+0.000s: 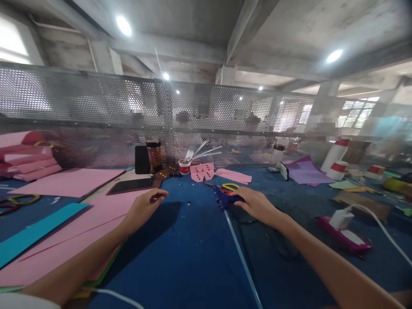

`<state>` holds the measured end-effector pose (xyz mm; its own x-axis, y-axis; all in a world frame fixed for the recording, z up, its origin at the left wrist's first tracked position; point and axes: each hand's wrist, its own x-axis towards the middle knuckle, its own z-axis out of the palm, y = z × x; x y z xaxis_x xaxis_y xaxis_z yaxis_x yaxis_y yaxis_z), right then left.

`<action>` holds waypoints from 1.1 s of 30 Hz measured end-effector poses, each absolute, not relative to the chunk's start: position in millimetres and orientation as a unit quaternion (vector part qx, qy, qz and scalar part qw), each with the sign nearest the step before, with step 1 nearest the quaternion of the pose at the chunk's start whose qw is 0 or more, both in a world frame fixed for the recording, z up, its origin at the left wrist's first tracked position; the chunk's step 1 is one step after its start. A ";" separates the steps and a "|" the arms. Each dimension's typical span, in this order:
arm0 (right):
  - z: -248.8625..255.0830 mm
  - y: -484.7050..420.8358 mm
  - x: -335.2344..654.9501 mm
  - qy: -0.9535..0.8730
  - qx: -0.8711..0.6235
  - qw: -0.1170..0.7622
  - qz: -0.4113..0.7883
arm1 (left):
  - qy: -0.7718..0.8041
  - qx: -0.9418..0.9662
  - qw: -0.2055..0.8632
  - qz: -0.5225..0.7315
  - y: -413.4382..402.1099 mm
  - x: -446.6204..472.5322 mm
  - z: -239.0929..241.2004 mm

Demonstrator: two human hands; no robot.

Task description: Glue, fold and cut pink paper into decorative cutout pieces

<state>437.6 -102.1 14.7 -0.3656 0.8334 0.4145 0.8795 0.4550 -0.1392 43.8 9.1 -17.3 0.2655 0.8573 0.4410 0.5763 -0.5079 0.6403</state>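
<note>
My right hand [255, 204] is closed on a blue glue gun [222, 198] at the middle of the table. From the gun a long, clear glue stick [241, 253] runs back toward the near edge. Scissors with yellow handles [230, 186] lie just behind the gun, partly hidden by it. My left hand [144, 206] hovers by the edge of the pink sheets [106, 214], its fingers loosely curled and a little apart, with nothing visible in them. Farther back are a pink paper piece with dark dots [202, 172] and folded pink strips [234, 175].
A red-and-white cup [184, 167] holds clear sticks. Near it stand a brown jar [153, 156] and a dark phone [130, 186]. At right are purple paper [307, 171] and a magenta power strip [346, 236] with a white cable. A perforated screen [199, 103] borders the far side.
</note>
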 end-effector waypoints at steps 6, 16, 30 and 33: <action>17.3 -87.7 481.5 -0.785 -0.572 0.229 -0.057 | 0.462 0.784 0.159 0.382 12.1 36.1 -22.6; -2.1 -68.4 530.4 -0.729 -0.644 0.226 -0.046 | 0.480 0.784 0.147 0.364 13.8 33.4 -23.0; -8.1 -65.2 540.5 -0.725 -0.655 0.214 -0.009 | 0.489 0.790 0.152 0.336 14.6 31.6 -25.4; -12.1 -63.2 548.7 -0.719 -0.662 0.209 -0.007 | 0.491 0.789 0.150 0.336 13.6 32.0 -24.0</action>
